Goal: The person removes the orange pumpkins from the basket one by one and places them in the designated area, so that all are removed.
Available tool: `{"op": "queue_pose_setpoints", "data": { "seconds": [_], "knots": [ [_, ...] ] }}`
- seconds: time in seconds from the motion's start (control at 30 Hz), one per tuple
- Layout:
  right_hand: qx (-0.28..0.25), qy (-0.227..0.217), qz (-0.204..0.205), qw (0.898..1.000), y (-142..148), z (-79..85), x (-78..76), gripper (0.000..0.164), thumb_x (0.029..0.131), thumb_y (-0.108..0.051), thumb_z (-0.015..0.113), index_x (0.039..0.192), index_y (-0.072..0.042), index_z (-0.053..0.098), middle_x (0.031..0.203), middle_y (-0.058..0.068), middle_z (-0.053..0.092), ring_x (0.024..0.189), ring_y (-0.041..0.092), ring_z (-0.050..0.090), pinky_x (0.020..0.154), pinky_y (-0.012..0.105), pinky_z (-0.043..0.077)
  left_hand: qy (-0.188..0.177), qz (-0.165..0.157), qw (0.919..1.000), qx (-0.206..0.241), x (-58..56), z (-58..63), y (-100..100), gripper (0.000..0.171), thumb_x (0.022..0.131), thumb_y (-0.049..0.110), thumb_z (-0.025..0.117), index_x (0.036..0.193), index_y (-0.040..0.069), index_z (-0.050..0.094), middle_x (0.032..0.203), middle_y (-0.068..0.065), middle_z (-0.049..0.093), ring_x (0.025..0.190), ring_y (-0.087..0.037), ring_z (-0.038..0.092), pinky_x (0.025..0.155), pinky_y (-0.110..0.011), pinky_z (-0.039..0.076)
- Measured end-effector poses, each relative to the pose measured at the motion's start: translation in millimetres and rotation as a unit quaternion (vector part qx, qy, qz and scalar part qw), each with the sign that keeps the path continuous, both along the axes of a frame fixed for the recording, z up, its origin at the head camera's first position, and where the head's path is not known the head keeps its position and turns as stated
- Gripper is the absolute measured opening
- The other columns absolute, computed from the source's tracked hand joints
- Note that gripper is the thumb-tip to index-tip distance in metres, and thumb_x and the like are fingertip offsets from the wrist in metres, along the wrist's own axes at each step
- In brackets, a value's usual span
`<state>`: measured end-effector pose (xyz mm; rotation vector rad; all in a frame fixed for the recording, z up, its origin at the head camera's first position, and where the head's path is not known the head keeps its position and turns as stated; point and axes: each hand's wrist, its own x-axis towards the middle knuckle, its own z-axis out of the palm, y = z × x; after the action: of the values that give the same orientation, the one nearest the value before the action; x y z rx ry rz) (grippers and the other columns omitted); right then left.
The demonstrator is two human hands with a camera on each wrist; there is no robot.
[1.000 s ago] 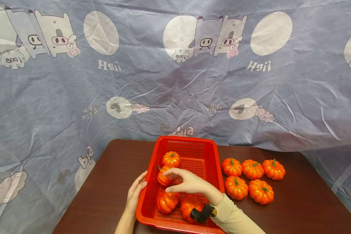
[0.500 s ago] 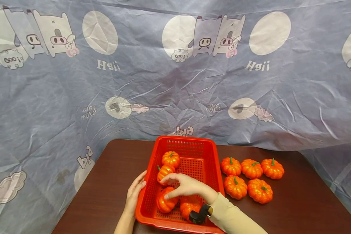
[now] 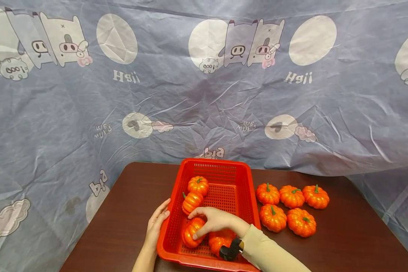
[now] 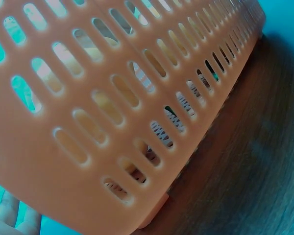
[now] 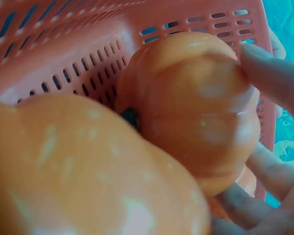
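A red slotted plastic basket (image 3: 217, 162) stands on the table with several glossy orange toy pumpkins inside. My right hand (image 3: 217, 220) reaches into it and grips the front-left pumpkin (image 3: 189, 233), thumb on the near side and fingers round the far side. In the right wrist view this pumpkin (image 5: 186, 112) lies on its side, its green stem pointing away from the palm. Another pumpkin (image 3: 221, 238) sits under my right wrist, partly covered. Against the basket's left rim rests my left hand (image 3: 156, 224), fingers fairly straight. The left wrist view is mostly the basket's side wall (image 4: 44, 161).
Two more pumpkins, one at the back left (image 3: 198, 185) and one on its side (image 3: 192, 203), line the basket's left wall. Right of the basket, several pumpkins (image 3: 273, 218) stand on the dark brown table (image 3: 122, 211). A printed grey-blue cloth (image 3: 197, 87) hangs behind.
My right hand has moved down and slightly toward me, from hovering over the pumpkins to gripping the front-left one. The left hand stays at the basket's rim.
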<state>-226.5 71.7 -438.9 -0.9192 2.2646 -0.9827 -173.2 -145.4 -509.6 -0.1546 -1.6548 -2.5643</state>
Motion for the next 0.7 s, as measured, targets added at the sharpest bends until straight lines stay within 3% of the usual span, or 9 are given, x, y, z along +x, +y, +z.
{"op": "queue_pose_setpoints", "data": {
  "seconds": [0.33,0.7],
  "knots": [
    [0.012,0.014,0.003,1.0,2.6,4.2,2.0,0.052,0.069,-0.028,0.082,0.115,-0.014,0.06,0.118,0.001,0.059,0.108,0.011,0.051,0.092,0.03,0.04,0.001,-0.002,1.0,0.003,0.4,0.8,-1.1,0.047,0.097,0.011,0.044,0.142,-0.003,0.034,0.129,-0.002,0.053,0.11,-0.02,0.056,0.088,-0.033,0.049],
    [-0.049,0.001,-0.006,0.999,13.8,15.8,2.7,0.057,0.071,-0.026,0.08,0.121,-0.012,0.057,0.121,0.001,0.056,0.108,0.013,0.05,0.092,0.032,0.041,0.019,-0.014,0.9996,0.016,-0.2,-1.3,-1.1,0.048,0.098,0.01,0.042,0.142,-0.005,0.031,0.129,-0.002,0.054,0.108,-0.018,0.057,0.086,-0.032,0.05]
  ]
}}
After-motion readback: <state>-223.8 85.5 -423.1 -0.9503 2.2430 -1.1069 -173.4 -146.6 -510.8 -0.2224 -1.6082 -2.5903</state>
